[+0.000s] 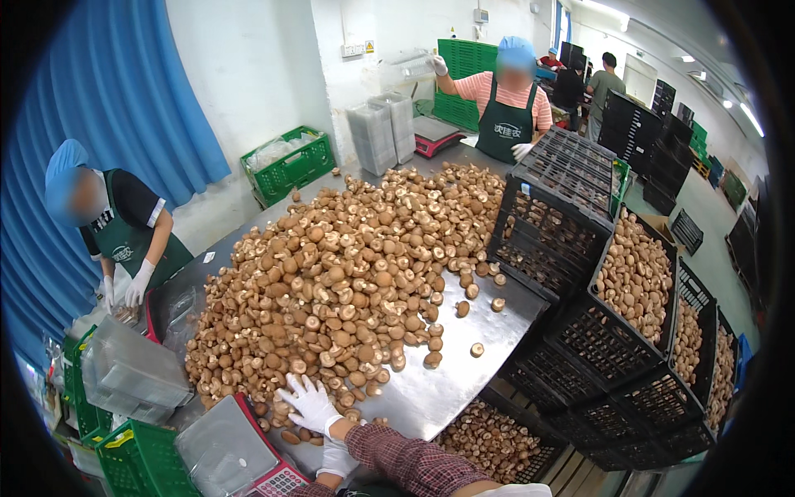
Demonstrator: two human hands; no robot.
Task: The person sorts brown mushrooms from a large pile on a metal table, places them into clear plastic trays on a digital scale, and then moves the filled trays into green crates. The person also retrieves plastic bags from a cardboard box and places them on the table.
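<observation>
A large heap of brown shiitake mushrooms (pixel 335 267) covers much of the metal table (pixel 447 379). My right hand (pixel 310 405), in a white glove, lies on the heap's near edge, fingers spread over mushrooms. Below it, my left hand (pixel 337 458), also gloved, is low at the table's near side; my right forearm partly covers it, and its fingers and any hold are hidden. To the left of both hands stands a red-rimmed digital scale (pixel 278 478) with clear plastic on its plate. Several loose mushrooms lie around my right hand, and others are scattered on the bare metal at right.
Clear plastic trays (pixel 133 366) and a green crate (pixel 146 463) stand left. Black crates of mushrooms (pixel 602 335) are stacked right, another crate (pixel 490 435) below the table edge. Two gloved co-workers (pixel 133 242) (pixel 506 112) stand across the table, one near a second scale (pixel 435 133).
</observation>
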